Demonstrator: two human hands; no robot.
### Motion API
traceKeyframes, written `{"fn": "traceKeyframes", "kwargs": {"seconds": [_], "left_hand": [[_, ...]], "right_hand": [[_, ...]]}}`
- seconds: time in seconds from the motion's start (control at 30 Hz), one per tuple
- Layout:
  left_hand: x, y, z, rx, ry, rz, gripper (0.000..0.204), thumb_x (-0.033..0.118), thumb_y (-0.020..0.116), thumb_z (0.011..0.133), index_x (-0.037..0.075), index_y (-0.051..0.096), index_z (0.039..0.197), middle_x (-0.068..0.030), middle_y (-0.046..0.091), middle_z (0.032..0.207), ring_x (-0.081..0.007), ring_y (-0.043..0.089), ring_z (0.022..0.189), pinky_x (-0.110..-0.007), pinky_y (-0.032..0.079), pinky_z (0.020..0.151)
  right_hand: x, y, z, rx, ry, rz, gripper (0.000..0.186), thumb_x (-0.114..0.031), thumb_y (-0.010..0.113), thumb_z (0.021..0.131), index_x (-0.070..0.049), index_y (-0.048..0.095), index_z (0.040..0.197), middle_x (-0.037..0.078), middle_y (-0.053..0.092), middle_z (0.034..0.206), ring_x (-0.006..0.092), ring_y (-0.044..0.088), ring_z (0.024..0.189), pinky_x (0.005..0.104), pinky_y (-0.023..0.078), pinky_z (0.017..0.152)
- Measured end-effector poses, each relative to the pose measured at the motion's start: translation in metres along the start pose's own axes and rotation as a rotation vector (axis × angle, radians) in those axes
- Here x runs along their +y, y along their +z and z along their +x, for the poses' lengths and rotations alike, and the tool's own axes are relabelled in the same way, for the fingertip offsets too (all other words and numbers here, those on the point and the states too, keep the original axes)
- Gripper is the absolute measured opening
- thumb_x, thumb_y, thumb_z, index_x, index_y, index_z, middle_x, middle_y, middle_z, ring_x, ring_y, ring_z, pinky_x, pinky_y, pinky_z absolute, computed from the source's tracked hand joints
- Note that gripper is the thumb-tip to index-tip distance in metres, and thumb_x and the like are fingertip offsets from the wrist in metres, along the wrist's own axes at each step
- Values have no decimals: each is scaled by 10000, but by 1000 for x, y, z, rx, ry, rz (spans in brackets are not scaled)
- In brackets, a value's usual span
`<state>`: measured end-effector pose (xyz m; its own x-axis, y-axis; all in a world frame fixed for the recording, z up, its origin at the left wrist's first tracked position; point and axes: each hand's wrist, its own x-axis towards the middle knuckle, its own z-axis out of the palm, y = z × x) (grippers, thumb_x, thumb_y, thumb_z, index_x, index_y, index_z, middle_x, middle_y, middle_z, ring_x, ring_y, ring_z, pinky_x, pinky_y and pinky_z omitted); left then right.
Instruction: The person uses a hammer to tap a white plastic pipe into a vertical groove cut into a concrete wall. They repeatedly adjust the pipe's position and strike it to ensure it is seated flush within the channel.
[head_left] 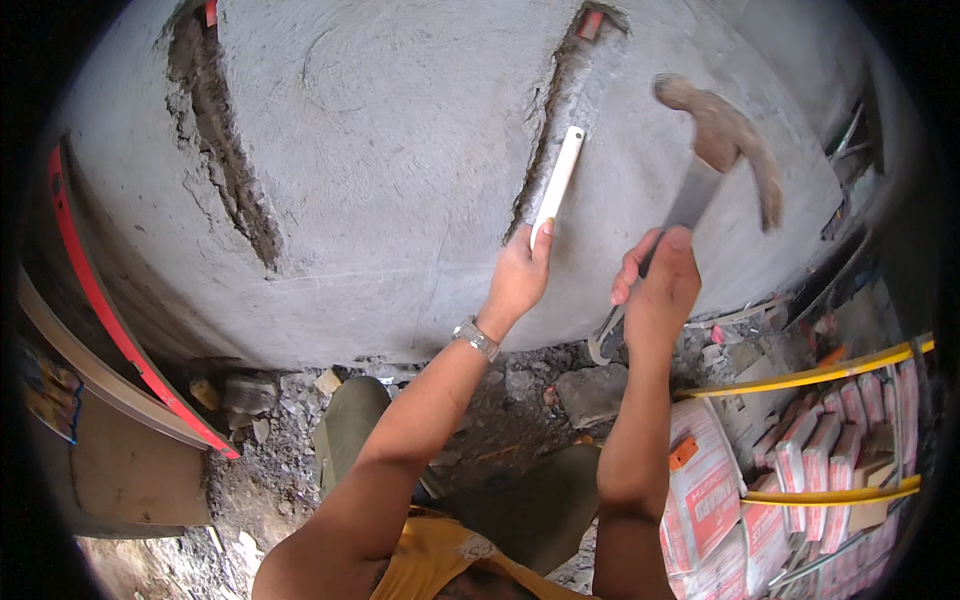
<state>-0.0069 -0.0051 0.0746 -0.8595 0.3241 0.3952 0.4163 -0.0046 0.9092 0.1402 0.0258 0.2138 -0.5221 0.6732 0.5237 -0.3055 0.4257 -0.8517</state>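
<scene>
My left hand (519, 270), wearing a metal-banded watch, is closed round the lower end of a slim white bar (562, 172) with a small dark hole near its top. The bar slants up beside a rough groove (545, 130) chipped into the grey plastered wall (390, 140); whether it touches the wall I cannot tell. To the right, my right hand (663, 285) grips the dark handle of a claw hammer (722, 140). The hammer's rusty head is raised and blurred. A second groove (215, 130) runs down the wall at the left, and a red piece shows at each groove's top.
Rubble and stones (590, 398) lie along the wall's foot. A red level-like bar (105, 295) leans at the left beside a brown board (135, 465). At the right are yellow bars (815, 372), red-and-white sacks (700, 490) and stacked packages (820, 455).
</scene>
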Motion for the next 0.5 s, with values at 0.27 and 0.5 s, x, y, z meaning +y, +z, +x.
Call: {"fn": "traceKeyframes", "kwargs": {"seconds": [0.27,0.5], "left_hand": [[-6,15,1,-5,-29,-104,576,517,451,1090,-8,565,880,-141,564,646,-264,579,603,-433,458,591],[-14,5,0,-14,-32,-67,561,516,455,1091,9,573,883,-85,564,634,-208,564,574,-384,461,574]], "right_hand": [[121,12,40,-59,-106,-363,621,-578,365,1091,-41,521,821,34,518,615,153,491,478,300,417,461],[74,29,10,33,-179,-221,590,-521,406,1098,-47,526,769,30,516,610,147,518,480,305,408,449]]}}
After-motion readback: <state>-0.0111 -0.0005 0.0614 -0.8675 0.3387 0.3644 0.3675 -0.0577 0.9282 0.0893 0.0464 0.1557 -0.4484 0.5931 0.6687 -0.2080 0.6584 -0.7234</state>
